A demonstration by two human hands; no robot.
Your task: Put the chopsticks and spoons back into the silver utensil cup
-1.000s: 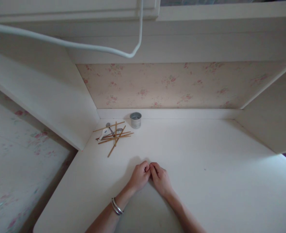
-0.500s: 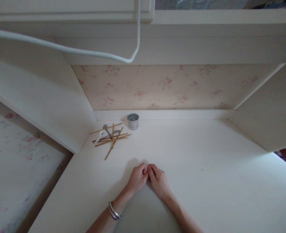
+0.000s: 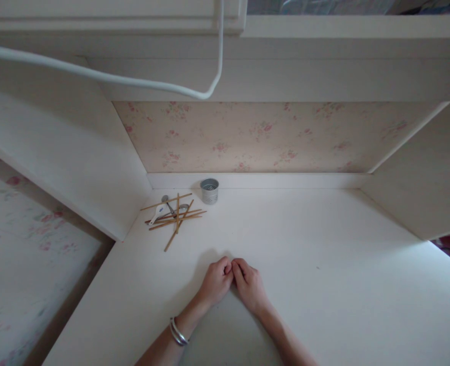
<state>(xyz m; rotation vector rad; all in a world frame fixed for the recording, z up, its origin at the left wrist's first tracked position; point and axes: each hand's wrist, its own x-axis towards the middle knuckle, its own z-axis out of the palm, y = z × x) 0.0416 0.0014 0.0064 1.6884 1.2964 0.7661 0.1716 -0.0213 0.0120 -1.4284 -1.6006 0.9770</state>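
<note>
My left hand [image 3: 217, 277], with silver bangles at the wrist, rests on the white tabletop [image 3: 324, 223] in a loose fist. Against its knuckles lies my right hand [image 3: 249, 282], curled the same way; no object shows in either. Beyond them to the left is a loose heap of several wooden chopsticks [image 3: 171, 239], some crossing each other. Among these lie a white ceramic spoon [image 3: 157, 213] and metal spoons [image 3: 184, 207], partly covered by the sticks. A grey metal utensil holder [image 3: 210, 194] with holes stands upright just right of the heap, near the back edge.
A low white ledge [image 3: 286, 180] runs along the back below flowered wallpaper [image 3: 247, 137]. White panels stand at the left [image 3: 64, 137] and right [image 3: 419, 168]. Overhead, a white cable [image 3: 133, 81] hangs in front of a cabinet [image 3: 95, 20].
</note>
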